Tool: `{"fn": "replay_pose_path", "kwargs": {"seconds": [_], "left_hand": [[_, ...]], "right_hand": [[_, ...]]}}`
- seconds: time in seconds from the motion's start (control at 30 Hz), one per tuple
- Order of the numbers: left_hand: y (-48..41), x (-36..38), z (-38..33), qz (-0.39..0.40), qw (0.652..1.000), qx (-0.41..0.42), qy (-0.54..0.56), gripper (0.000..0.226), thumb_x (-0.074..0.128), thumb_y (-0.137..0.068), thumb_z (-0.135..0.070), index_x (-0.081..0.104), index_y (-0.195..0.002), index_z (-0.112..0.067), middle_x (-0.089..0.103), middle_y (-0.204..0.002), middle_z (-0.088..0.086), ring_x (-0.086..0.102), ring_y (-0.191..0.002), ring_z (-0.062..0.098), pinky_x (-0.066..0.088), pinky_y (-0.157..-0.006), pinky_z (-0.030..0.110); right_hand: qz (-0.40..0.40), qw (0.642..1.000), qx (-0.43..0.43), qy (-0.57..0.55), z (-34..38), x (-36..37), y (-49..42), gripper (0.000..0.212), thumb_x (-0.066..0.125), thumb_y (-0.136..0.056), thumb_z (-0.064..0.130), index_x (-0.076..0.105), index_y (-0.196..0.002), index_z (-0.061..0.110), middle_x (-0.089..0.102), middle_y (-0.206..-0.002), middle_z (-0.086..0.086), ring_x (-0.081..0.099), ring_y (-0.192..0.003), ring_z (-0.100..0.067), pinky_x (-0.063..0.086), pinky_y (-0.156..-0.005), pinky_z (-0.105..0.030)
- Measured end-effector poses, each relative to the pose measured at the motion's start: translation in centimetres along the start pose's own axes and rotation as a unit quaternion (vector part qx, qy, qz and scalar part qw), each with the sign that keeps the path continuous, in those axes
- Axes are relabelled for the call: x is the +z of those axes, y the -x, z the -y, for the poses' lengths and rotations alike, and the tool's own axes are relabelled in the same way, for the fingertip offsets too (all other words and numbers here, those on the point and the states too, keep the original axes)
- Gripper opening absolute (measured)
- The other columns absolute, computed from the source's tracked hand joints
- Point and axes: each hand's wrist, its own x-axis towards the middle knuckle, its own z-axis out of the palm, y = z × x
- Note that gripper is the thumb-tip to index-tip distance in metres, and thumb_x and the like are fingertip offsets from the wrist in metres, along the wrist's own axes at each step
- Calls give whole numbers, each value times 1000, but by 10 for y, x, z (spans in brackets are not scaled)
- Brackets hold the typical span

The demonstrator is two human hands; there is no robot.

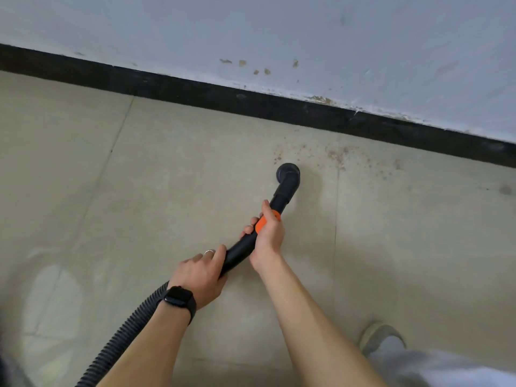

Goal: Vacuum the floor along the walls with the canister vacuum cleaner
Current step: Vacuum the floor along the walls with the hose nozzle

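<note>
Vacuum wand (pixel 282 196) feels stiff and light; my right hand (pixel 268 236) grips its orange collar (pixel 262 223), left hand (pixel 199 277) wraps the near handle (hose (pixel 125 328) trails floppy).

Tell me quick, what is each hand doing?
Left hand: grips the vacuum handle near the ribbed hose.
Right hand: grips the handle at its orange band.

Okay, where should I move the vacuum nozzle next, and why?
Probably slide the nozzle a little right and toward the black baseboard. Brown crumbs lie scattered on the floor just beyond it, along the wall, and the nozzle sits at their left edge. Both the left hand and right hand hold the wand.
</note>
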Motion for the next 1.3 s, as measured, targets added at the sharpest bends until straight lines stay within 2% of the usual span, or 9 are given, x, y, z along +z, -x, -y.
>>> {"fn": "replay_pose_path", "kwargs": {"seconds": [0.13, 0.17, 0.27, 0.33, 0.57, 0.8, 1.1, 1.3], "left_hand": [[-10, 7, -10, 1, 999, -37, 13, 63, 86, -50, -31, 41, -92, -19, 54, -59, -4, 55, -41, 23, 22, -39, 21], [-11, 9, -14, 6, 999, -49, 22, 57, 82, -58, -32, 40, -95, -20, 57, -65, -3, 59, -48, 24, 25, -41, 23], [-17, 4, -24, 22, 995, -89, 32, 34, 55, -88, -37, 40, -113, -21, 61, -96, -2, 65, -84, 26, 33, -56, 31], [-20, 4, -24, 38, 994, -96, 33, 34, 46, -93, -39, 37, -121, -21, 59, -106, -3, 63, -96, 25, 34, -61, 31], [-42, 3, -18, 41, 993, -91, 66, 38, 45, -94, -38, 35, -126, -20, 59, -110, -1, 61, -97, 27, 37, -64, 32], [-63, -4, -6, 45, 989, -85, 112, 31, 45, -92, -35, 35, -118, -22, 60, -104, -2, 61, -91, 27, 41, -64, 33], [-101, -12, 7, 50, 994, -30, 94, 32, 46, -91, -34, 37, -118, -21, 60, -105, 1, 62, -91, 30, 41, -63, 34], [-134, -16, -11, 57, 995, -16, 82, 35, 46, -92, -31, 34, -123, -20, 59, -110, 2, 61, -94, 32, 37, -63, 34]], "right_hand": [[22, 999, 0, 41, 13, 5, -8, 25, 67, -97, 37, 50, -86, 21, 47, -62, 3, 39, -41, -14, 37, -45, -22], [22, 998, -4, 55, 16, 6, -10, 26, 67, -97, 37, 50, -86, 21, 47, -62, 3, 39, -41, -14, 37, -45, -22], [14, 996, -26, 89, 21, 8, -14, 28, 66, -98, 37, 48, -88, 19, 47, -60, 3, 39, -41, -14, 37, -45, -23], [5, 994, -38, 100, 20, 10, -16, 28, 66, -98, 37, 48, -89, 18, 47, -60, 3, 40, -41, -14, 37, -46, -23], [-6, 991, -64, 118, 31, 20, -30, 29, 66, -98, 35, 46, -91, 16, 47, -61, 3, 40, -43, -15, 37, -47, -23], [-14, 990, -79, 117, 40, 34, -45, 29, 67, -98, 35, 45, -90, 17, 47, -62, 3, 42, -42, -15, 38, -47, -23], [-24, 992, -94, 85, 61, 45, -60, 27, 66, -99, 36, 48, -94, 17, 47, -63, 3, 42, -43, -13, 41, -45, -23], [-44, 988, -119, 87, 90, 42, -78, 33, 66, -98, 38, 44, -82, 17, 45, -64, 2, 41, -43, -13, 38, -46, -22]]}}
